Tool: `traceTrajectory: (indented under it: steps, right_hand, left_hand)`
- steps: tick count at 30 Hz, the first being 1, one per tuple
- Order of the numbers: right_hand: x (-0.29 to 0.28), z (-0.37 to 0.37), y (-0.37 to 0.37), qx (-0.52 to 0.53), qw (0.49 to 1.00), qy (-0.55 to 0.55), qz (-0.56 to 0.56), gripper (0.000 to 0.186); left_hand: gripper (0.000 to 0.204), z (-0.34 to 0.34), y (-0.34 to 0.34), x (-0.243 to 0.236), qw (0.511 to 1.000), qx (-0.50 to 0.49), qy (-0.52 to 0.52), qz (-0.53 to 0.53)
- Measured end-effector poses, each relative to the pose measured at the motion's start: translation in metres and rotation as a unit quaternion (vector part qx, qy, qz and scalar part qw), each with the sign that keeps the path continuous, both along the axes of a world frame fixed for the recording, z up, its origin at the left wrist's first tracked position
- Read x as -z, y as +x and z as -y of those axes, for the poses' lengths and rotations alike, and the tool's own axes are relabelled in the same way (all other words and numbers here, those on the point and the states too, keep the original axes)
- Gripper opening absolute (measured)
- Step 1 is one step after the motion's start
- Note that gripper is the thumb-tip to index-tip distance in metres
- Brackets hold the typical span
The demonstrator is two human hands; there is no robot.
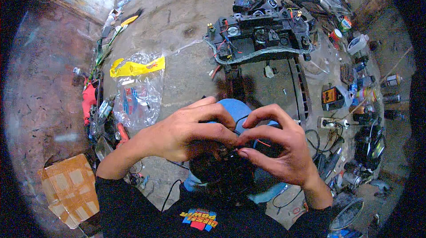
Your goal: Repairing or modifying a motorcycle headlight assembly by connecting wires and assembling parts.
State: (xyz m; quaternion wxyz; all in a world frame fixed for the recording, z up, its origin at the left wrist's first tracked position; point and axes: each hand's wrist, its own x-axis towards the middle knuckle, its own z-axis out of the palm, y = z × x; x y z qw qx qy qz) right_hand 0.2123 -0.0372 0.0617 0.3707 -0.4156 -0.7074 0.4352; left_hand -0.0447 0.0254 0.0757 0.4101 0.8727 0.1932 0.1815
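1. Grip: left hand [199, 133] comes in from lower left, right hand [282, 142] from lower right. Fingertips nearly meet just below frame center, both sets curled inward. Can't tell if either is closed on something; contact point is too small and partly covered.
2. Far lower left: cardboard box [73, 189] with brown tape, well apart from the hands.
3. Left of center: clear plastic bag [151, 87] with a yellow header strip, flat on the concrete floor [179, 71], above the left forearm.
4. Lower center: dark part [226, 178], directly below the meeting fingertips. Mostly in shadow, details unreadable.
5. Just right of the fingertips: thin red wire [264, 143], seen in the gap between right thumb and fingers. Its ends are hidden.
6. Upper right of center: black panel [246, 45] with round openings and loose colored wires, on the floor, well above the hands.
7. Right side: white socket strip [327, 123] with a plug in it, well right of the right hand.
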Motion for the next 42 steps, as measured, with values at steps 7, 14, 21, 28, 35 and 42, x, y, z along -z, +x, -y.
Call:
traceTrajectory:
  steps: [7,14,21,28,35,42]
  right_hand:
    - [0.002,-0.001,-0.001,-0.014,0.999,0.030,0.012,0.019]
    - [0.004,-0.002,-0.001,-0.009,0.999,0.034,-0.004,0.021]
    - [0.005,-0.002,0.000,-0.021,0.999,0.037,-0.009,0.021]
    - [0.007,-0.002,-0.001,0.002,0.998,0.046,-0.030,0.021]
    - [0.011,0.000,-0.003,-0.005,0.998,0.065,-0.006,0.021]
    - [0.011,0.000,0.000,-0.019,0.998,0.055,-0.021,0.021]
  left_hand:
    - [0.032,0.000,-0.001,0.001,1.000,-0.001,0.006,-0.001]
    - [0.032,0.000,0.000,0.001,1.000,-0.005,0.010,-0.001]
    - [0.034,0.000,-0.002,0.002,1.000,-0.002,0.013,-0.004]
    - [0.039,0.000,0.000,0.002,1.000,-0.002,0.016,0.001]
    - [0.037,0.000,-0.001,0.002,1.000,-0.013,0.017,0.004]
    - [0.051,0.000,-0.002,0.004,1.000,0.010,0.012,0.009]
